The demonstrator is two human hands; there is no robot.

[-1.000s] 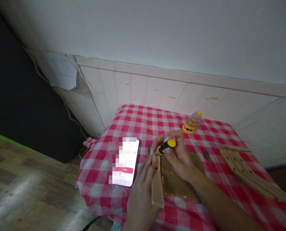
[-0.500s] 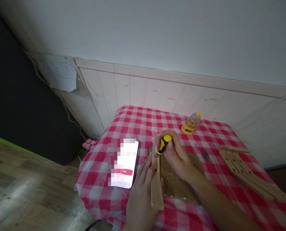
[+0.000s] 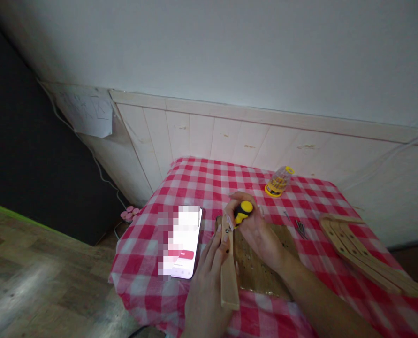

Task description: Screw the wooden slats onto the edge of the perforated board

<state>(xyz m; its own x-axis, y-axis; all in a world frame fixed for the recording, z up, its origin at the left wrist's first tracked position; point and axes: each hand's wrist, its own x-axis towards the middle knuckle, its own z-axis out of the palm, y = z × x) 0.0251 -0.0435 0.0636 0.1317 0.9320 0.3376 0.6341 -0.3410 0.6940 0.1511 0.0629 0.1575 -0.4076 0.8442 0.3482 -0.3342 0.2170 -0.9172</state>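
Observation:
My right hand (image 3: 261,232) is wrapped round a yellow and black screwdriver (image 3: 244,211), tilted over a pale wooden strip (image 3: 230,286). Near its tip a dark screw or hole (image 3: 227,231) shows in the strip; whether they touch I cannot tell. With its fingers closed along the left side, my left hand (image 3: 209,277) holds the strip down. Under the strip's right side lies a brown board (image 3: 261,277) with several small holes.
A lit phone (image 3: 184,244) lies left of my left hand. Farther back stands a clear bit case (image 3: 279,182) with a yellow base. Several loose screws (image 3: 300,229) and curved wooden slats (image 3: 356,253) lie at the right on the checked tablecloth (image 3: 209,176).
My right hand has turned slightly and the screwdriver handle has shifted a little to the right and down. My left hand and the wooden strip stay almost in place.

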